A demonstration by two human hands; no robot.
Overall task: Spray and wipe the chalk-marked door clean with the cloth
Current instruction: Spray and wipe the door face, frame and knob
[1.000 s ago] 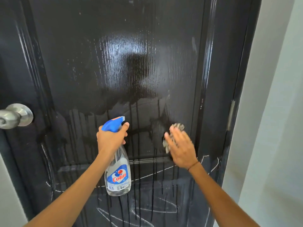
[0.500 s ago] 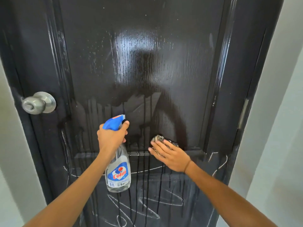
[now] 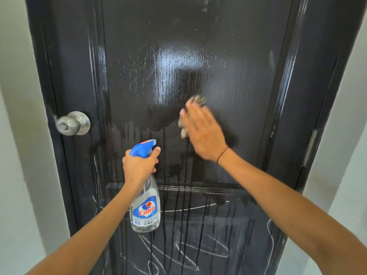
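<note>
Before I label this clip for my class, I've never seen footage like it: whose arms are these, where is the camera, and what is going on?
There is one view, from a camera worn on a person's head, looking forward and down, so the arms are the wearer's own. In front is a dark door with a knob. The left hand grips a spray bottle. The right hand, fingers straight, presses a cloth flat against the wet upper panel. Chalk marks remain on the lower panel, crossed by drips.

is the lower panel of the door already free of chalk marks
No, white chalk marks still loop across the door's lower panel, crossed by dark drips, below where the right hand presses the cloth.
</note>
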